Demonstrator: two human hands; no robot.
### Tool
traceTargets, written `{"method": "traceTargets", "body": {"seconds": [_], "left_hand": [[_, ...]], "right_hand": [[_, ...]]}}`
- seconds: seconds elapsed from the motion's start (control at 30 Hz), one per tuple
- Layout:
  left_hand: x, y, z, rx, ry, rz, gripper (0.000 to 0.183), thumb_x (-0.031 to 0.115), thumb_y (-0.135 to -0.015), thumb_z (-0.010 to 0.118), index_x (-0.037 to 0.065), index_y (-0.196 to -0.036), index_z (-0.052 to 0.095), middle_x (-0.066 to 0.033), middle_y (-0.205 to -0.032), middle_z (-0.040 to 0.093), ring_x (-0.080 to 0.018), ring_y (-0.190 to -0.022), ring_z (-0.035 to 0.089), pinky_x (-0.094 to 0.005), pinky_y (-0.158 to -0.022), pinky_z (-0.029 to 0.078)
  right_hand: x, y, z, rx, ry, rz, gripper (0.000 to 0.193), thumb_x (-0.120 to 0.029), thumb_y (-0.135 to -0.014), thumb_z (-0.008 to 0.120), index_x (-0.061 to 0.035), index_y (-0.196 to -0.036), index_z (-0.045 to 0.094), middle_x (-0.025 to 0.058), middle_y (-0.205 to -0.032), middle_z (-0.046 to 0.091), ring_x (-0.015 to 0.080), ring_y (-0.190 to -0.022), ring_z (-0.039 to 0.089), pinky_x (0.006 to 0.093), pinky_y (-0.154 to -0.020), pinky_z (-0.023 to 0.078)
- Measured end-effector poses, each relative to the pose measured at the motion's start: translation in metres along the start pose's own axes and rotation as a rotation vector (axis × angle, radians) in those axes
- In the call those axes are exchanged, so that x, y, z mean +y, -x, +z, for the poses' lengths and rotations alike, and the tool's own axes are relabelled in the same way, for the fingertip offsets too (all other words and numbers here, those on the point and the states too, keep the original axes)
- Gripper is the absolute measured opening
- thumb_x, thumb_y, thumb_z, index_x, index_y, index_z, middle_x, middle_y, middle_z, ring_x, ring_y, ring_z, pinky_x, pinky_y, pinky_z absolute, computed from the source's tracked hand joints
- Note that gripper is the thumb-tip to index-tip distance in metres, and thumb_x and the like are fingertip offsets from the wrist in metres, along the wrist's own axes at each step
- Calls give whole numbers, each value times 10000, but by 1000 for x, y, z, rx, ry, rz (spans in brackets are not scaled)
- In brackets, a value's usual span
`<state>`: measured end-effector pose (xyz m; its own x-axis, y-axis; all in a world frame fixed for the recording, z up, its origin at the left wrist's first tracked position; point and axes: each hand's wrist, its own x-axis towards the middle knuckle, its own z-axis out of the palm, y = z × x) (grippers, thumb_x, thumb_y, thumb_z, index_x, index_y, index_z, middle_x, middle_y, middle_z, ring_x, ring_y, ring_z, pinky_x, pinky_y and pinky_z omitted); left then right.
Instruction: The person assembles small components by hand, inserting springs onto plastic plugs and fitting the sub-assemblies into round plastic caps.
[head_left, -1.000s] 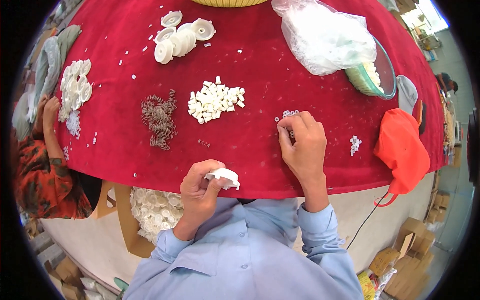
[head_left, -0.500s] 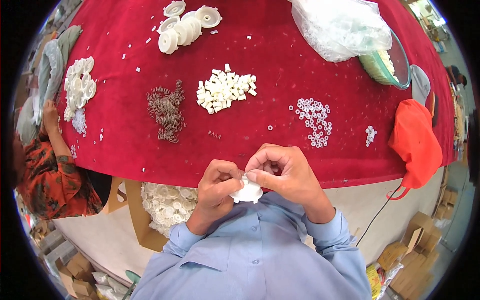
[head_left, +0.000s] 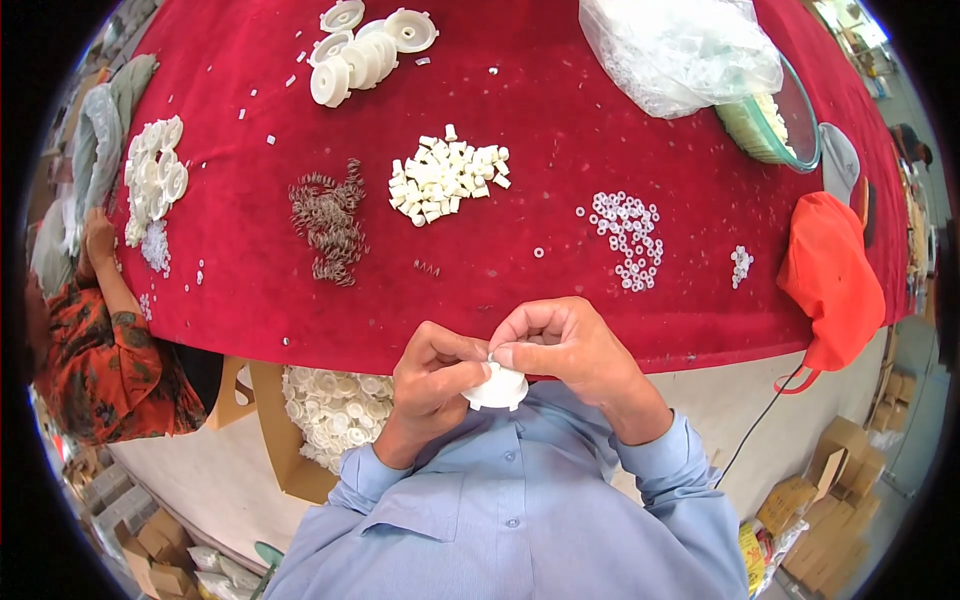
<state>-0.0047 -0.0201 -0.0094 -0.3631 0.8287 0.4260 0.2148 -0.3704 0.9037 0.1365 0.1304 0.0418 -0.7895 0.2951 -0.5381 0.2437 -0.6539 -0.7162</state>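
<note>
Just off the table's near edge, my left hand [head_left: 440, 382] grips a round white plastic cap [head_left: 497, 390] with small tabs on its rim. The thumb and fingers of my right hand [head_left: 560, 345] pinch together at the top of the cap. A tiny part seems to sit between those fingertips, too small to name. On the red cloth beyond lie a heap of small springs [head_left: 332, 225], a heap of cream plastic plugs [head_left: 447, 178] and scattered white rings [head_left: 628, 240]. A few springs [head_left: 427, 268] lie apart, nearer my hands.
More white caps [head_left: 375, 55] rest at the far side. A glass bowl [head_left: 800, 130] under a clear plastic bag [head_left: 680, 55] stands far right, near a red cloth item [head_left: 830, 270]. A box of white parts [head_left: 275, 430] is below left. Another person's hand [head_left: 98, 238] is at the left.
The fingers of my right hand have shifted slightly over the cap's top, and the cap is tilted a little differently. My left hand keeps its grip.
</note>
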Motion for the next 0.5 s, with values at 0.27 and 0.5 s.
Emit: {"method": "traceTargets", "body": {"seconds": [0.27, 0.5], "left_hand": [[1, 0, -3, 1, 3, -26, 332, -195, -784, 723, 28, -1030, 711, -127, -1010, 576, -260, -901, 714, -345, -788, 636], [4, -2, 5, 109, -160, 4, 298, -84, -770, 830, 59, -1010, 726, -123, -961, 681, -223, -861, 739, -301, -720, 634]], "right_hand": [[-1, 3, 0, -42, -35, 47, 139, -101, -937, 727, 26, -992, 740, 66, -909, 742, 105, -822, 689, 254, -757, 555], [2, 14, 5, -20, -52, -24, 179, -105, -963, 705, 38, -1068, 727, 63, -978, 736, 95, -885, 683, 240, -790, 550]]}}
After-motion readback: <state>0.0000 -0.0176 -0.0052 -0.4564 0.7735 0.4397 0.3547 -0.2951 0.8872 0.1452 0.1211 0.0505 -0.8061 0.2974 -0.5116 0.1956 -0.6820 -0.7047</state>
